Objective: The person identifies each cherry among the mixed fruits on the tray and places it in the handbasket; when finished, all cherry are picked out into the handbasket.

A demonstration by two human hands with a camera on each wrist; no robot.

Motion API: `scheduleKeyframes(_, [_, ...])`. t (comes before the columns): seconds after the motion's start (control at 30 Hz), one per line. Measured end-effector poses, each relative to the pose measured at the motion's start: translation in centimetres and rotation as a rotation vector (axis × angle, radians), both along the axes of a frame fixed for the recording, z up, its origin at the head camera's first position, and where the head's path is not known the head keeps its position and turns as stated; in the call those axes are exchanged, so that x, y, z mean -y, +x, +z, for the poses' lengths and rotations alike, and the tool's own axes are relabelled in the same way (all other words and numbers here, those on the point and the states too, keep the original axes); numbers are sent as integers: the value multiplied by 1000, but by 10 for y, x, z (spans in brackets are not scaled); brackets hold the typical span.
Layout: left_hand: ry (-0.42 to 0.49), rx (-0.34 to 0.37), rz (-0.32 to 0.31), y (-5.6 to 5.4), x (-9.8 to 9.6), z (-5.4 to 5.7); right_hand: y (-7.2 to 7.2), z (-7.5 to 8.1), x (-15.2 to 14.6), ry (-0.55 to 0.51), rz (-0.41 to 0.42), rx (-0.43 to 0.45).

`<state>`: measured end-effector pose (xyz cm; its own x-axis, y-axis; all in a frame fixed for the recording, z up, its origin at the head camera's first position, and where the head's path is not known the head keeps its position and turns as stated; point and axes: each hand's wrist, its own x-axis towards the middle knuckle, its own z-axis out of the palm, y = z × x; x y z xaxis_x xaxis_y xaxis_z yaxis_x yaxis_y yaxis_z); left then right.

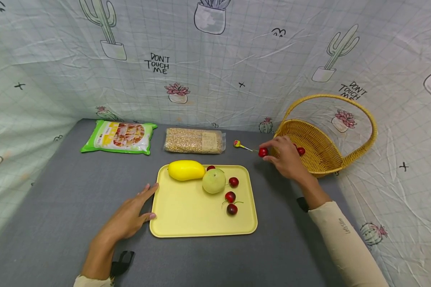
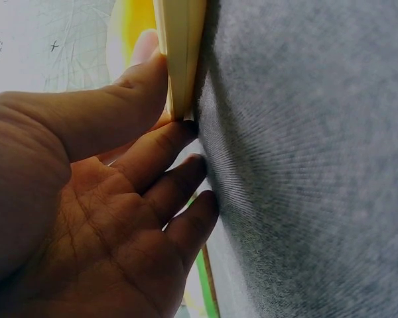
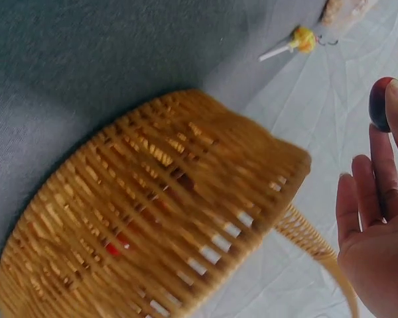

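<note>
My right hand (image 1: 287, 157) pinches a dark red cherry (image 1: 263, 152) between thumb and fingers, beside the left side of the wicker basket (image 1: 317, 161). More cherries (image 1: 301, 151) lie in that basket, partly hidden by the hand. In the right wrist view the pinched cherry (image 3: 381, 105) is held apart from the basket's woven wall. My left hand (image 1: 126, 217) touches the left edge of the yellow tray (image 1: 179, 215) with thumb and fingers spread. On the tray lie a yellow mango (image 1: 186, 170), a pale green round fruit (image 1: 214, 181) and several cherries (image 1: 230, 197).
Behind the tray are a green-edged food bag (image 1: 120, 136) and a clear pack of beige grains or beans (image 1: 195, 140). A lollipop (image 1: 238, 144) lies left of the basket. Patterned cloth (image 1: 208, 71) hangs along the back, and the basket's handle (image 1: 371, 123) arches high.
</note>
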<state>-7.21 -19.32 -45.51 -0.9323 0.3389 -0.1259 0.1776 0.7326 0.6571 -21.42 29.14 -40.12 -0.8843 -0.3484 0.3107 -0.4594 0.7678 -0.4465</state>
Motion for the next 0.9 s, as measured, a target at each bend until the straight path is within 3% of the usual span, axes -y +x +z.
scheduleKeyframes(0.7, [-17,3,2,0,0,-2,-5,10,-45,-104,-144,-32])
scheduleKeyframes(0.9, [-12,-6,-2,1,0,-2,-9,5,-63,-69,-213,0])
